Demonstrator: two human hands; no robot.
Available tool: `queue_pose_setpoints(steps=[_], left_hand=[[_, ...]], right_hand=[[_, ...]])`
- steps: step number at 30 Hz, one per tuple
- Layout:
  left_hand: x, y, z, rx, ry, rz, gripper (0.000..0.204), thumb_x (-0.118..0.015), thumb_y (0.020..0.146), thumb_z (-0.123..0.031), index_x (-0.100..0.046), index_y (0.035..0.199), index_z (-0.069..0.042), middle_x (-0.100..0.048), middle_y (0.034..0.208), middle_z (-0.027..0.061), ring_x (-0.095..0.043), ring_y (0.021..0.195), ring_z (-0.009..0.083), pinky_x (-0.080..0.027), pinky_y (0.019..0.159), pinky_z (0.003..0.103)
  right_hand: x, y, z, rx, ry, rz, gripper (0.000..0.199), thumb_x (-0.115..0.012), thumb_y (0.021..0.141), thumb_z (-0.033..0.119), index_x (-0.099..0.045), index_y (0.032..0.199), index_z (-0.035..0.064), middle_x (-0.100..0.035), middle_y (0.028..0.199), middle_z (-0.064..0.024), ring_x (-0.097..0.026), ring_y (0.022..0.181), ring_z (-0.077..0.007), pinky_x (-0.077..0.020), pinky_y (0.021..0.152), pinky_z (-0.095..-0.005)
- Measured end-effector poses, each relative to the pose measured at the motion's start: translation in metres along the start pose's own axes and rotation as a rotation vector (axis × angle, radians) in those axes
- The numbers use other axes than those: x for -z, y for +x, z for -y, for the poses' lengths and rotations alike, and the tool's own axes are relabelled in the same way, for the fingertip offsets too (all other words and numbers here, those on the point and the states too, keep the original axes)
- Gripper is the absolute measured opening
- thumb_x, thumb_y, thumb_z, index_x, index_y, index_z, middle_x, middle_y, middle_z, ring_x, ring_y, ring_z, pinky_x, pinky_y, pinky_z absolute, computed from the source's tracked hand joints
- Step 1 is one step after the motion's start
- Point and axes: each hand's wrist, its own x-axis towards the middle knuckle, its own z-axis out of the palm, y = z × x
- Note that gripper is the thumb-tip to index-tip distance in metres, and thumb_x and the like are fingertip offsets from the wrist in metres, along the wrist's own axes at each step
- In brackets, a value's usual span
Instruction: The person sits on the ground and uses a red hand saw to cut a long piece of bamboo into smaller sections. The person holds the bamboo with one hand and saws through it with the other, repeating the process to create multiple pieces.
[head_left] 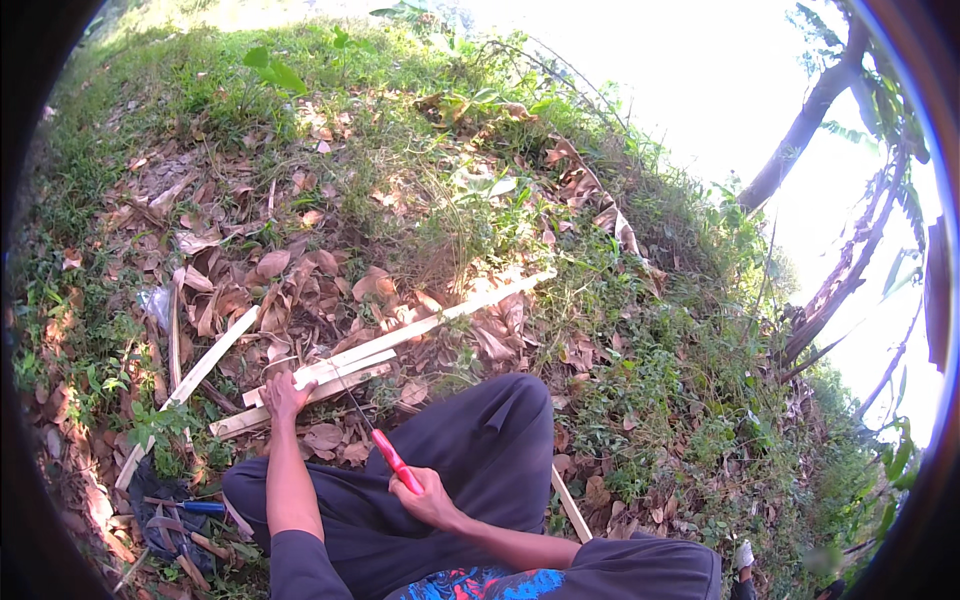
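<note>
My left hand [285,393] presses down on pale wooden strips, its fingers over the wood and thumb out to the right. The longest wooden strip [440,318] runs away to the upper right across dry leaves. A shorter wooden strip [355,383] lies just nearer to me, alongside it. In my right hand [427,499] is the red handle of a hand saw [397,461]. Its thin dark blade slants up to the left and meets the strips just right of my left hand. The blade is seen nearly edge-on, so its teeth cannot be made out.
Another pale strip [190,385] lies at the left, and one more [571,505] sticks out beyond my right knee. A dark bag [165,515] with a blue-handled tool [203,507] is at my lower left. Grass and dry leaves cover the slope; a tree trunk [810,125] leans at the right.
</note>
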Motion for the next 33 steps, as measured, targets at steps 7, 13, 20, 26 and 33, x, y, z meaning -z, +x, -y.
queue_pose_setpoints(steps=[7,13,20,26,33], left_hand=[[-0.002,-0.002,-0.009,-0.035,-0.008,-0.038,0.061,-0.073,0.072,-0.067,-0.063,0.094,-0.011,-0.063,0.1,0.0098,-0.057,0.106,0.0318,-0.038,0.093,0.051],[0.002,-0.005,-0.004,0.001,0.003,-0.004,0.059,-0.073,0.072,-0.066,-0.063,0.093,-0.012,-0.063,0.102,0.0107,-0.056,0.107,0.0317,-0.039,0.092,0.05],[-0.007,0.001,-0.004,-0.061,0.019,-0.056,0.061,-0.07,0.073,-0.07,-0.062,0.093,-0.012,-0.062,0.1,0.0094,-0.057,0.103,0.0312,-0.039,0.089,0.049],[0.0,0.003,-0.003,-0.011,-0.008,-0.015,0.061,-0.072,0.072,-0.069,-0.063,0.093,-0.013,-0.063,0.102,0.0089,-0.057,0.106,0.031,-0.038,0.092,0.049],[0.002,-0.001,-0.001,-0.029,0.006,0.027,0.045,-0.071,0.079,-0.057,-0.071,0.105,-0.02,-0.067,0.114,0.0063,-0.056,0.113,0.029,-0.038,0.097,0.051]], right_hand=[[-0.008,0.048,0.018,-0.034,0.068,-0.048,0.019,-0.059,0.088,0.014,-0.06,0.079,-0.0024,-0.05,0.059,-0.0012,-0.048,0.058,-0.0072,-0.0415,0.054,-0.0293],[-0.006,0.003,0.014,-0.03,0.01,-0.022,0.018,-0.058,0.088,0.014,-0.065,0.082,-0.0019,-0.062,0.066,-0.005,-0.057,0.064,-0.011,-0.0474,0.066,-0.0297],[-0.014,0.039,0.02,-0.061,0.018,-0.058,0.021,-0.058,0.089,0.016,-0.063,0.08,-0.0032,-0.055,0.061,-0.0041,-0.051,0.06,-0.01,-0.0446,0.06,-0.0326],[-0.009,0.014,0.017,0.021,0.028,-0.031,0.018,-0.059,0.088,0.013,-0.065,0.082,-0.0023,-0.059,0.065,-0.0047,-0.056,0.066,-0.0095,-0.0477,0.065,-0.0294],[-0.016,0.025,0.018,0.046,0.126,-0.085,0.017,-0.058,0.087,0.008,-0.064,0.078,-0.0045,-0.057,0.06,-0.0079,-0.055,0.058,-0.01,-0.0458,0.057,-0.0305]])
